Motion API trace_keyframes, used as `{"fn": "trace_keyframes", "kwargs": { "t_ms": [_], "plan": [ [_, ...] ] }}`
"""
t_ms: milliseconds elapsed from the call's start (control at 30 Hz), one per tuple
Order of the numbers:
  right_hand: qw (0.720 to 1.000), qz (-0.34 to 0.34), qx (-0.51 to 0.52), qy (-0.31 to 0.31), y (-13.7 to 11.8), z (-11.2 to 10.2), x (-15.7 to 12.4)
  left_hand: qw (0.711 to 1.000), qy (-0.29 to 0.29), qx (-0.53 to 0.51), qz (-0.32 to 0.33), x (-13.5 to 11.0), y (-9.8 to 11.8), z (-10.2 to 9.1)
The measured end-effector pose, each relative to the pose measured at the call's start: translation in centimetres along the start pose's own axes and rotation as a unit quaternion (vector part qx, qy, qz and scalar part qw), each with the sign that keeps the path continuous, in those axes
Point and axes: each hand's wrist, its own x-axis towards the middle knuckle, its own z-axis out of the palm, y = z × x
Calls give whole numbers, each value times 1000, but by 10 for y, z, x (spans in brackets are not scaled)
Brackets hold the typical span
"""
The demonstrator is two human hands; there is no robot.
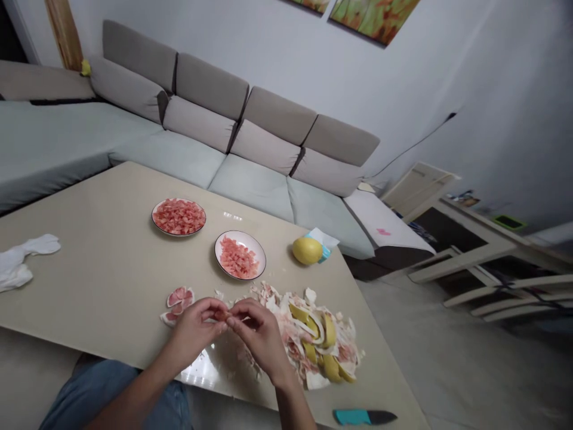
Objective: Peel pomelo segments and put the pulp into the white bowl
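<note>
Both of this person's hands, left hand (197, 328) and right hand (262, 337), meet fingertip to fingertip, pinching a small reddish scrap of fruit pulp (222, 315), mostly hidden by the fingers. Just left of the grip lie pale-rimmed pink fruit slices (180, 297). Crowding its right side is a messy heap of yellow-green rind and whitish membrane (320, 340), sitting between it and a teal-handled, dark-bladed knife (364, 417). Beyond the grip stand two dark-rimmed white plates (253, 246) of pink pulp; farther right, a whole round yellow fruit (307, 251).
</note>
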Motion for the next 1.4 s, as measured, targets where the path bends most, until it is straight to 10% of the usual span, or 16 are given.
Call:
{"fn": "trace_keyframes", "kwargs": {
  "t_ms": [1000, 1400],
  "plan": [
    [990, 34, 107, 85, 14, 10, -13, 998, -8, -69, -3, -1, 7, -1],
    [895, 148, 386, 167, 42, 41, -22, 985, -20, -154, -72, -5, 11, 1]
  ]
}}
